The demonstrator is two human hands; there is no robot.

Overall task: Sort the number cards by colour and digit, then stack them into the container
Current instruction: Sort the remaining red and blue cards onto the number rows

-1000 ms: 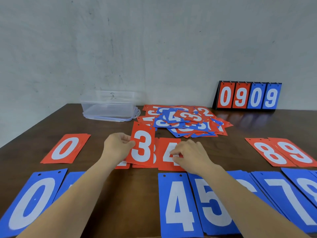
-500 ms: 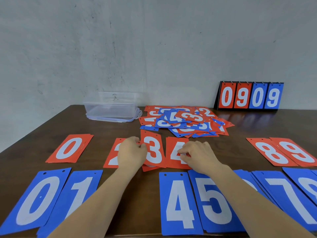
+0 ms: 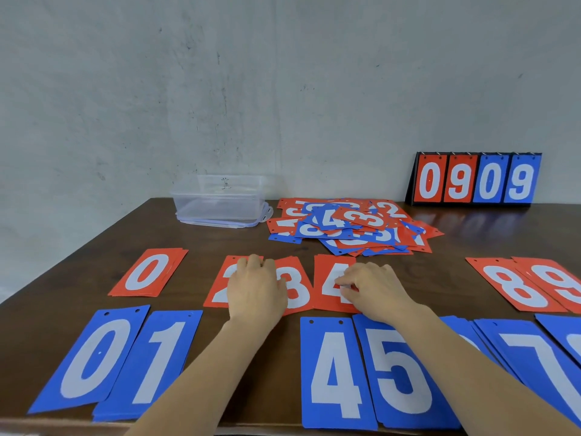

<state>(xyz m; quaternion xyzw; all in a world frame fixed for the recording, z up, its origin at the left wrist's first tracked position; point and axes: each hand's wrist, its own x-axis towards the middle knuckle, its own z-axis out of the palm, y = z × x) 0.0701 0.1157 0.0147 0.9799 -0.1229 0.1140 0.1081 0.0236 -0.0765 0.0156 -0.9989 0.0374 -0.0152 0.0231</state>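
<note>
My left hand (image 3: pixel 254 287) lies on the red 2 card (image 3: pixel 220 289) and the left edge of the red 3 card (image 3: pixel 297 289), which lies flat. My right hand (image 3: pixel 372 287) presses bent fingertips on the red 4 card (image 3: pixel 328 287). A red 0 (image 3: pixel 147 272) lies at the left; a red 8 (image 3: pixel 515 289) and a red 9 (image 3: pixel 559 281) lie at the right. Blue 0 (image 3: pixel 91 357), 1 (image 3: pixel 157 363), 4 (image 3: pixel 333 372), 5 (image 3: pixel 399 372) and 7 (image 3: pixel 534 366) form the near row. A mixed pile (image 3: pixel 349 225) sits behind. The clear container (image 3: pixel 220 199) stands at the back left.
A flip scoreboard (image 3: pixel 474 180) reading 0909 stands at the back right against the wall. The dark wooden table (image 3: pixel 434 278) shows bare wood between the red 4 and red 8. The near-row cards reach the table's front edge.
My left hand brought the raised red 3 card down flat between the red 2 and red 4. The right hand stayed on the red 4.
</note>
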